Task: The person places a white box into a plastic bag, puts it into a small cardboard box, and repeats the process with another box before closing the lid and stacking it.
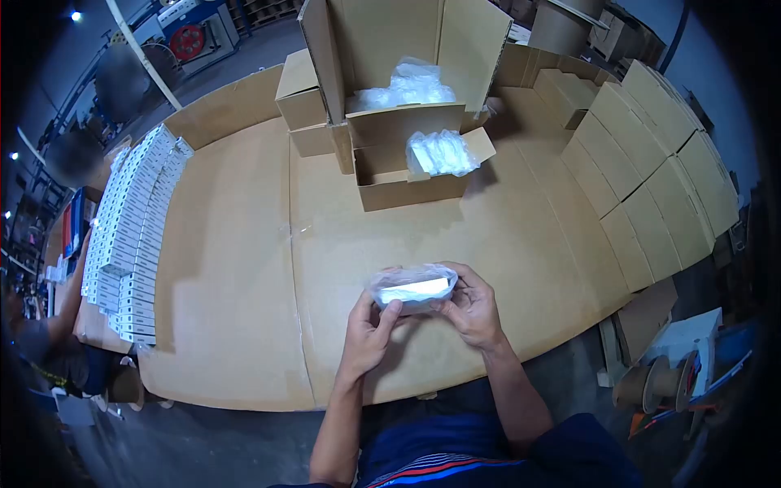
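Note:
A translucent plastic bag (415, 304) with a white, flat-edged item (416, 289) inside is held between my two hands above the near middle of the cardboard-covered table. My left hand (368, 335) grips its left end, thumb on the near side. At the opposite end, my right hand (473, 311) closes its fingers around the bag. Beyond them stands a small open carton (411, 196), with a filled plastic bag (442, 154) resting over its right side. Behind it, a large open box (396, 41) contains more clear plastic bags (407, 86).
Stacked white small boxes (134, 220) line the table's left edge. Closed brown cartons (643, 179) are piled along the right edge. A person's arm (71, 297) is at the far left. Cable spools (655, 384) stand below the table at right.

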